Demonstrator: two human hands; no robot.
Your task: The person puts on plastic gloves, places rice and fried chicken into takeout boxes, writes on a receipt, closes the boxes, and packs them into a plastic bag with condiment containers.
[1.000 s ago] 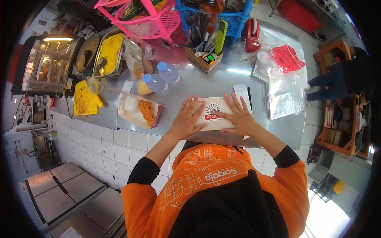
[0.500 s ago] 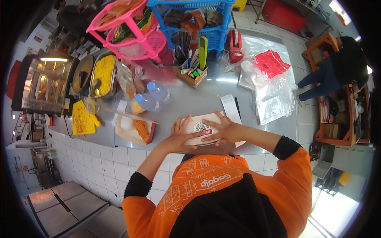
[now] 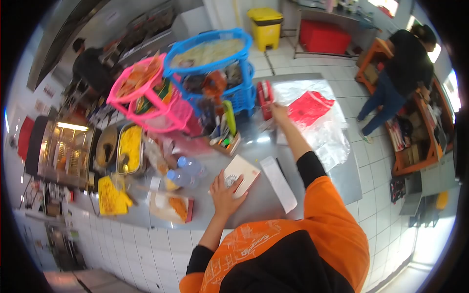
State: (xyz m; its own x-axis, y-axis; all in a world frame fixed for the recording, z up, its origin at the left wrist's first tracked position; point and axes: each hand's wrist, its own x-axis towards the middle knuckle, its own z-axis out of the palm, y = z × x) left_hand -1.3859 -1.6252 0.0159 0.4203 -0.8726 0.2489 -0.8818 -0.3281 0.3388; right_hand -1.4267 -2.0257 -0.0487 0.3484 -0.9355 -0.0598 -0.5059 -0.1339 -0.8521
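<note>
My left hand [image 3: 224, 194] lies across the left part of a closed cardboard box [image 3: 247, 172], fingers spread and thumb over the printed round logo. The box sits turned at an angle on the steel table. My right arm is stretched forward, and my right hand [image 3: 278, 113] is at the near end of a red tape dispenser [image 3: 265, 97]. Its fingers look closed together there; whether tape is between them is too small to see. A long white paper slip [image 3: 278, 184] lies right of the box, with a dark pen beside it.
Left of the box are an open food box [image 3: 163, 209] with fried food and two water bottles [image 3: 190, 167]. Behind stand a pen holder [image 3: 228, 145], a pink basket rack [image 3: 163, 121] and a blue basket rack [image 3: 234, 90]. Plastic bags [image 3: 332, 139] cover the right side. Two other people stand farther off.
My right hand has left the box and reached forward to the tape dispenser. The box has turned at an angle under my left hand. The camera view has tilted up.
</note>
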